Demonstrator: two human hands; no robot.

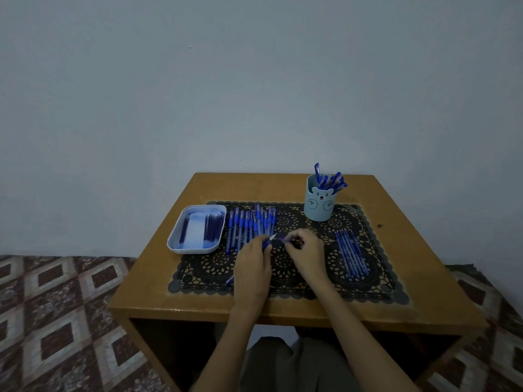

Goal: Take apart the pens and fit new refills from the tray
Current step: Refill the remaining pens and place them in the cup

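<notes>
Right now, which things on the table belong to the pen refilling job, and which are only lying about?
Job: pen in the left hand and right hand; row of pens; tray with refills; probably the sticks at right and the cup of pens.
Just there: mat; table.

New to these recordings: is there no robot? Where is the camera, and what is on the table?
No machine: a person works bare-handed, filmed by one head-worn camera looking down. On the table lies a lace mat. At its left a tray holds refills; beside it lies a row of pens. A cup at the back holds more pens. A bundle of thin blue sticks lies on the right; pens or refills, I cannot tell. The left hand grips a pen; the right hand pinches its end.
</notes>
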